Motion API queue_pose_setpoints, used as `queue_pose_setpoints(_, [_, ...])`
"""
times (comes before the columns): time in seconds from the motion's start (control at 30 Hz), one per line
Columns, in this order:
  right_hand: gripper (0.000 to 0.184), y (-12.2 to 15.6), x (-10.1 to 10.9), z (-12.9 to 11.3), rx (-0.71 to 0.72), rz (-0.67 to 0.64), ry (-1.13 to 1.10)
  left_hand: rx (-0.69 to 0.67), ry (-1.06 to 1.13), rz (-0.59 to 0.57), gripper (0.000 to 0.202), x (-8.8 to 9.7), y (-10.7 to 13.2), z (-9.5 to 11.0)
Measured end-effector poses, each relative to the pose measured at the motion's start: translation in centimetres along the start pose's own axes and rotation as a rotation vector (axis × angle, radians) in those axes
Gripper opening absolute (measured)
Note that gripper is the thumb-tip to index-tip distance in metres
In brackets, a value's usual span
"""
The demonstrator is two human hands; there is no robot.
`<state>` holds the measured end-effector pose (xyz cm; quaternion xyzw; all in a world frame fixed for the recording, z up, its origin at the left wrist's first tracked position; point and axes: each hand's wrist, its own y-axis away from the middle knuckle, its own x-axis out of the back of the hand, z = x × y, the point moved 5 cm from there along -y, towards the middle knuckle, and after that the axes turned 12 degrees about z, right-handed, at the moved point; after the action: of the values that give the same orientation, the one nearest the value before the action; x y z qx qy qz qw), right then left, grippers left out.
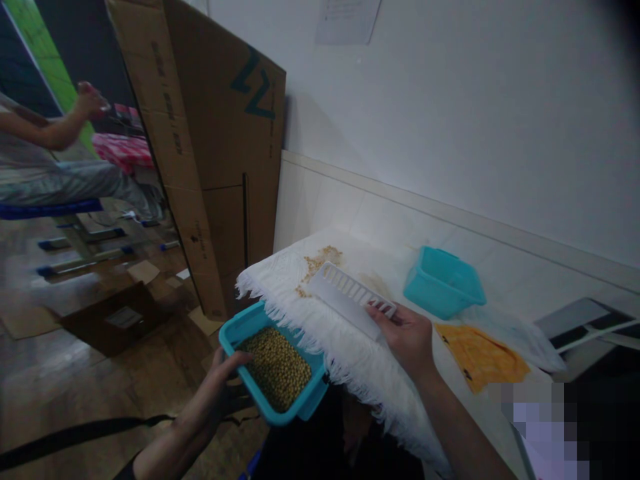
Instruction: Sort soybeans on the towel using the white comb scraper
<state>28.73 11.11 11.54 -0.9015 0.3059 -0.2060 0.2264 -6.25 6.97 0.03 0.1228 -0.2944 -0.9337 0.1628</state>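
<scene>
My left hand grips the near-left rim of a teal plastic bin, its thumb over the edge. Soybeans cover the bottom of this bin, which is held at the table's edge, below the fringe of a white cloth. In my right hand is a white slotted plastic tray, pinched at its right end and tilted over the cloth. Loose soybeans lie scattered on the cloth just beyond the tray's far end. Some of my left fingers are hidden beneath the bin.
A second teal bin stands on the table, behind an orange cloth bag. A tall cardboard box leans at the left by the wall. Flattened cardboard lies on the floor. Farther left, another person sits on a stool.
</scene>
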Motion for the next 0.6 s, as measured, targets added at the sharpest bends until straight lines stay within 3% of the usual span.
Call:
queue_pose_setpoints(0.37, [0.036,0.11,-1.03,0.52,-0.01,-0.069,0.002,0.008,0.003,0.014,0.069,0.15,-0.54,-0.5])
queue_pose_setpoints(0.6, [0.036,-0.37,-0.96,0.33,0.013,-0.057,0.013,0.016,-0.007,0.019,0.061,0.15,-0.44,-0.4])
